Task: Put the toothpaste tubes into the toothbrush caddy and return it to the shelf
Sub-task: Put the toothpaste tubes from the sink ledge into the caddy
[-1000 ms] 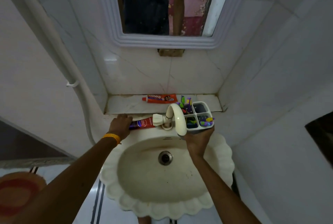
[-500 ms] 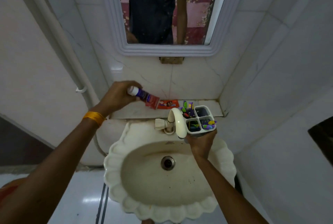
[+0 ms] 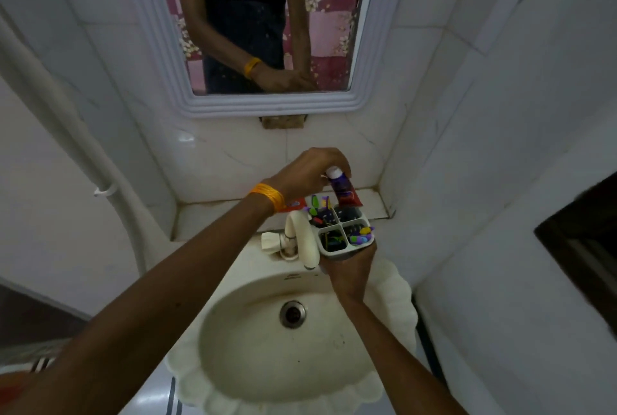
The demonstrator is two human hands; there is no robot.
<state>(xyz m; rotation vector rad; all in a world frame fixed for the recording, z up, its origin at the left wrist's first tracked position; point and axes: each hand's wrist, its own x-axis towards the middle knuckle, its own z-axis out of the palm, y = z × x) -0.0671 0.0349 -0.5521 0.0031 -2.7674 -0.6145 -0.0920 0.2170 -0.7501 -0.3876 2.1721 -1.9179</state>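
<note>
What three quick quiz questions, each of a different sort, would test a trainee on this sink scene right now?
1. True or false: the left hand holds the purple-and-red toothpaste tube cap-up above the caddy.
2. Which holds the caddy? A) the right hand B) the shelf C) the sink
3. Fill in: the other tube lies on the ____.

Key: 1 true; 2 A; 3 shelf.

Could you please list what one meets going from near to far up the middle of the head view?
Cream scalloped sink → metal drain → cream curved tap → white four-compartment caddy → white tiled shelf → white-framed mirror.
</note>
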